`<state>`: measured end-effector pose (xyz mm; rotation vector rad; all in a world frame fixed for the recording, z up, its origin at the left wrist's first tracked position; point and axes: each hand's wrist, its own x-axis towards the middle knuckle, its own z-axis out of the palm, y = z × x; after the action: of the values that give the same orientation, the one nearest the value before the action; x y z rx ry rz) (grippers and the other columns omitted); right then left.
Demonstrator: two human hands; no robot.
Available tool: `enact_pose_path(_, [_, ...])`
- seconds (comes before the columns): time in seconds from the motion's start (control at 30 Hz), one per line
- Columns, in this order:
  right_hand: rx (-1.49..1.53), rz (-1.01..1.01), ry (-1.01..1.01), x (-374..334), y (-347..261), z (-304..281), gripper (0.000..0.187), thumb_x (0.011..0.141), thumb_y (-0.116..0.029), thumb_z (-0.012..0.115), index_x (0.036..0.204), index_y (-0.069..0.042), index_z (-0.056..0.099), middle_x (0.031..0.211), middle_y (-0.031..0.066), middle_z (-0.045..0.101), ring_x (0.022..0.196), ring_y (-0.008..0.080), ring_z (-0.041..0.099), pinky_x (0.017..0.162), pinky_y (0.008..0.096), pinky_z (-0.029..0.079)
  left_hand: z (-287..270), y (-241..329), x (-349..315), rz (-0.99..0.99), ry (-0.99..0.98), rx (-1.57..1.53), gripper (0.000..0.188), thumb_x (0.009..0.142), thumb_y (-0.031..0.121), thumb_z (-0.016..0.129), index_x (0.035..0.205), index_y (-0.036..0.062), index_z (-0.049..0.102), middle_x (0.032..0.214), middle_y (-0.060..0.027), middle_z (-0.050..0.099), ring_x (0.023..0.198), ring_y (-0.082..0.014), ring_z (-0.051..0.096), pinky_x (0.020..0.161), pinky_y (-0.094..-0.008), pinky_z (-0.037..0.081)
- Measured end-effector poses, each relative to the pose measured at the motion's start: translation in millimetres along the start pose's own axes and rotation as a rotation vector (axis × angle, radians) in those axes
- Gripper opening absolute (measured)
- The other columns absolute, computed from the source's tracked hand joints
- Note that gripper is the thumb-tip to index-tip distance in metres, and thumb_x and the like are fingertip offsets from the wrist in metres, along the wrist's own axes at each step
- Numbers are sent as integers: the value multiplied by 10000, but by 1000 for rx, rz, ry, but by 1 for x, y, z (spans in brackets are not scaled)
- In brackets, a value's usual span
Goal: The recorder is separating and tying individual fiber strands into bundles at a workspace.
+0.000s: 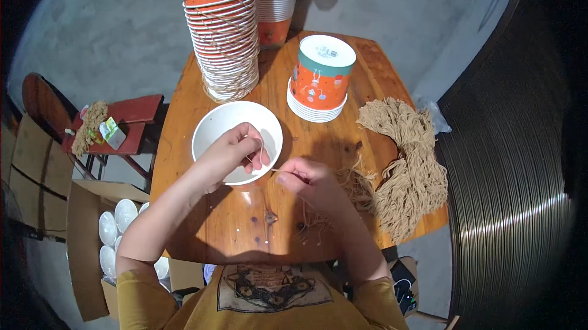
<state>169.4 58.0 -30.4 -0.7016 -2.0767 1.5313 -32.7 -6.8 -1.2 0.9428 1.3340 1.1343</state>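
Observation:
A white paper bucket stands open side up on the wooden table in front of me. My left hand is over its mouth, fingers closed on a thin tan paper cord that loops by the fingertips. At the bucket's right edge, my right hand pinches the same cord between thumb and finger, drawn out toward the bucket. Loose tan cord strands lie beside my right forearm, next to a big bundle of the same cord. The bucket's lower side is partly hidden by my left wrist.
A tall stack of orange-and-white buckets, cords hanging over it, stands at the back left. Upside-down buckets sit behind the work. On the left are a cardboard box of white buckets and a red bench. Rolled ridged sheeting borders the right.

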Motion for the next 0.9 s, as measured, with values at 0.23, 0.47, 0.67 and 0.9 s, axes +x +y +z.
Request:
enact_pose_path(0.23, [93, -188, -74, 25, -13, -15, 77, 894, -89, 622, 871, -19, 599, 681, -91, 459, 624, 2, 388, 542, 197, 334, 7, 0, -2, -4, -107, 115, 169, 931, 87, 559, 1086, 19, 552, 915, -17, 585, 834, -86, 543, 782, -235, 457])
enact_pose_path(0.47, [-53, -75, -165, 40, -32, -21, 80, 926, -100, 589, 943, -22, 592, 723, -65, 522, 658, 8, 446, 572, 199, 368, 4, -8, -4, 106, -222, 297, 142, 929, 73, 574, 1061, 20, 566, 929, 11, 571, 871, -74, 518, 817, -232, 437])
enact_pose_path(0.67, [122, -157, -215, 44, -11, -21, 100, 940, -87, 563, 987, -14, 612, 813, -26, 616, 722, 18, 528, 639, 198, 429, 9, -4, -3, 95, -125, 379, 142, 949, 139, 568, 1023, 18, 570, 863, 19, 560, 814, -67, 492, 782, -227, 435])
enact_pose_path(0.9, [-59, -223, -110, 47, -5, -15, 160, 895, -183, 614, 924, -30, 652, 807, 78, 635, 724, 157, 619, 640, 300, 473, 9, -12, 4, 132, -155, 313, 197, 946, 162, 577, 1071, 10, 583, 885, 16, 582, 802, -60, 502, 734, -235, 445])
